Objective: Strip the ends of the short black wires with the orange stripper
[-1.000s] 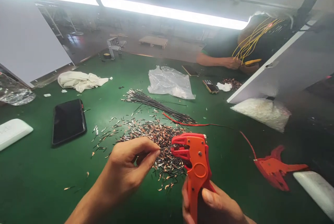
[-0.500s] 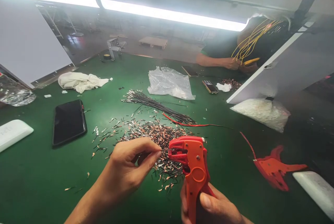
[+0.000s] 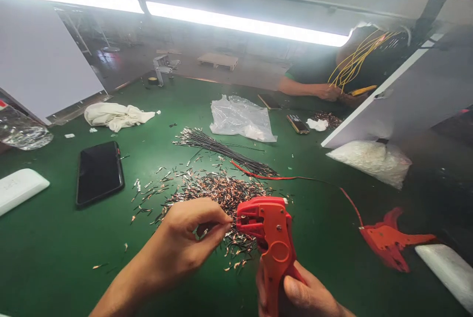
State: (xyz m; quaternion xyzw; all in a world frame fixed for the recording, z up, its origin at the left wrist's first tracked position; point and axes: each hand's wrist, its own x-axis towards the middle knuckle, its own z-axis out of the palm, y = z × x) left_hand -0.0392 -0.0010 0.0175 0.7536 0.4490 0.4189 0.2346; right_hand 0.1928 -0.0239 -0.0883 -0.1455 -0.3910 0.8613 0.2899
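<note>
My right hand (image 3: 299, 297) grips the handles of an orange wire stripper (image 3: 271, 238), held upright over the green table (image 3: 55, 253). My left hand (image 3: 188, 238) pinches a short thin wire piece, its fingertips close against the stripper's jaws. Just behind both hands lies a pile of stripped wire bits (image 3: 218, 194). A bundle of thin black wires (image 3: 218, 147) lies beyond the pile, with a red wire (image 3: 273, 176) beside it.
A second orange stripper (image 3: 388, 240) lies at the right. A black phone (image 3: 99, 172), a white cloth (image 3: 114, 115), a clear plastic bag (image 3: 240, 117) and a bag of white parts (image 3: 369, 159) sit around. Another person's arm (image 3: 306, 88) works with yellow wires (image 3: 354, 63) across the table.
The stripper has shifted slightly left and lower toward my left fingertips, and the gap between them has closed. My left hand still pinches the wire piece.
</note>
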